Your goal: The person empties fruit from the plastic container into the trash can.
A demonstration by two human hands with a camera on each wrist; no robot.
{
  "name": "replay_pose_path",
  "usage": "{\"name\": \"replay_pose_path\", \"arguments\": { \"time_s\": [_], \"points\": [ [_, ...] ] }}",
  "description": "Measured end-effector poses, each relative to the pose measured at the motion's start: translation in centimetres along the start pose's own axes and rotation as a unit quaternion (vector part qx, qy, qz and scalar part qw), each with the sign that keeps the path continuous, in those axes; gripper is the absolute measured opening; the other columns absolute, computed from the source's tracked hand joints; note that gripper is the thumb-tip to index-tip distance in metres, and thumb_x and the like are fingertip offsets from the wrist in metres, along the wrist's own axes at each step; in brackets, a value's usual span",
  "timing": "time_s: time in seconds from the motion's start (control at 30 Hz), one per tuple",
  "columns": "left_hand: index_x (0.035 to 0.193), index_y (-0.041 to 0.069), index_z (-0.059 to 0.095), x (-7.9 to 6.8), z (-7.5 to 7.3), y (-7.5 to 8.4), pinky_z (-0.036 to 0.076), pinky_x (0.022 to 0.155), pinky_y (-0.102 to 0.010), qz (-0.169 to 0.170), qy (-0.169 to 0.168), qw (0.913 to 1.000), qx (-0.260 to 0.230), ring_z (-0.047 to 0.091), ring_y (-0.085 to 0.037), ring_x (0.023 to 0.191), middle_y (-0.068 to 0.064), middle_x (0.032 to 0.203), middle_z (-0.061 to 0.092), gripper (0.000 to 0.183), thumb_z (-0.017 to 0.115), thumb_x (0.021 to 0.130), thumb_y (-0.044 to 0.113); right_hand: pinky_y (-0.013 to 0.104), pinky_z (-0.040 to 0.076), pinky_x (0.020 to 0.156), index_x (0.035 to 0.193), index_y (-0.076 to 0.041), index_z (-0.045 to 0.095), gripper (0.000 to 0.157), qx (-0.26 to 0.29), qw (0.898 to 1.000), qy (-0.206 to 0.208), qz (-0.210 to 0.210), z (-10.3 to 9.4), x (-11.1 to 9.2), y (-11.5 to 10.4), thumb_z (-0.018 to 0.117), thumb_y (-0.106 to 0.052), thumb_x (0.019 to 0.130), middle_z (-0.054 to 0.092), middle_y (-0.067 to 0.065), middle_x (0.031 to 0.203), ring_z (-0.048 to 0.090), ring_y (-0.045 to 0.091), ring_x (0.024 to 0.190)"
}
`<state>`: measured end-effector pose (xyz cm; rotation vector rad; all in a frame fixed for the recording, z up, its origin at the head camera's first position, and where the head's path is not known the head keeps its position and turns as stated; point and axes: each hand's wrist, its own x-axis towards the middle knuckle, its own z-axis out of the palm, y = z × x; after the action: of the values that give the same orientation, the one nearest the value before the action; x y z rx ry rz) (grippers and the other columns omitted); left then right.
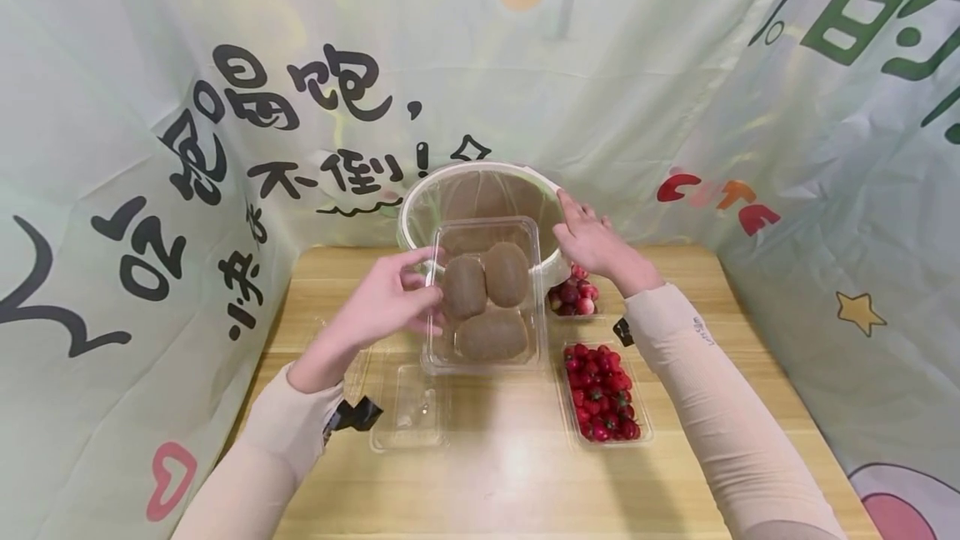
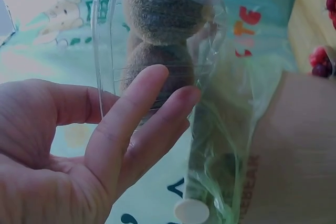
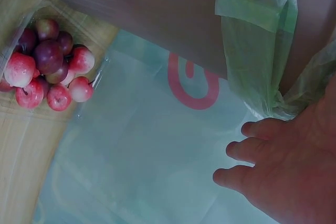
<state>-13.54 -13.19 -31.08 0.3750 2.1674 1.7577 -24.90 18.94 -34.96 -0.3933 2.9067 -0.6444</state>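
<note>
My left hand (image 1: pixel 393 294) holds a clear plastic box (image 1: pixel 487 361) by its left side, thumb in front and fingers at the edge. Inside the box lie three brown fuzzy kiwis (image 1: pixel 491 335), also seen through the plastic as kiwis (image 2: pixel 163 11) in the left wrist view. The box is tipped up in front of a bag-lined trash bin (image 1: pixel 407 219). At the bin's right rim, my right hand (image 1: pixel 596 244) holds on, its thumb toward the inside. In the right wrist view three fingers of this hand (image 3: pixel 283 166) spread beside the bunched green bag (image 3: pixel 257 40).
A clear box of strawberries (image 1: pixel 600 394) stands on the wooden table (image 1: pixel 495 473) at right. Behind it, plums and other red fruit (image 1: pixel 576 297) sit in another box beside the bin. An empty clear box (image 1: pixel 411 423) lies at left. Printed cloth (image 1: pixel 637 107) walls the table.
</note>
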Motion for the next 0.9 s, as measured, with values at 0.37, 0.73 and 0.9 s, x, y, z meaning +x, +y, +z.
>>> {"name": "replay_pose_path", "arguments": {
  "time_s": [0.37, 0.73, 0.9],
  "points": [
    [0.151, 0.005, 0.038, 2.3, -1.4, 0.8, 0.062, 0.066, -0.041, -0.010, 0.046, 0.9989, 0.001, 0.072, -0.040, 0.074, -0.027, 0.084, 0.065, 0.066, 0.058, 0.089, -0.007, 0.065, -0.003, 0.119, 0.159, -0.015, -0.011, 0.068, 0.001, 1.000, 0.001, 0.002, 0.0, 0.2, 0.0, 0.019, -0.038, 0.102, 0.004, 0.016, 0.166, 0.000, 0.044, 0.151],
    [0.150, 0.002, 0.038, 4.8, -3.0, 1.6, 0.062, 0.065, -0.039, -0.009, 0.063, 0.9980, 0.008, 0.071, -0.024, 0.063, -0.027, 0.086, 0.069, 0.064, 0.054, 0.089, -0.007, 0.065, -0.002, 0.119, 0.160, -0.014, -0.009, 0.069, 0.007, 1.000, 0.002, 0.004, 0.1, 0.1, -0.1, 0.022, -0.034, 0.102, 0.005, 0.017, 0.166, 0.001, 0.044, 0.152],
    [0.150, 0.001, 0.038, 6.0, -3.7, 2.0, 0.062, 0.066, -0.039, -0.015, 0.073, 0.9972, 0.007, 0.070, -0.022, 0.059, -0.021, 0.075, 0.067, 0.062, 0.052, 0.090, -0.006, 0.065, -0.002, 0.119, 0.160, -0.013, -0.009, 0.069, 0.008, 1.000, 0.002, 0.005, 0.0, 0.0, 0.0, 0.022, -0.034, 0.102, 0.006, 0.017, 0.166, 0.001, 0.044, 0.151]
  ]
}}
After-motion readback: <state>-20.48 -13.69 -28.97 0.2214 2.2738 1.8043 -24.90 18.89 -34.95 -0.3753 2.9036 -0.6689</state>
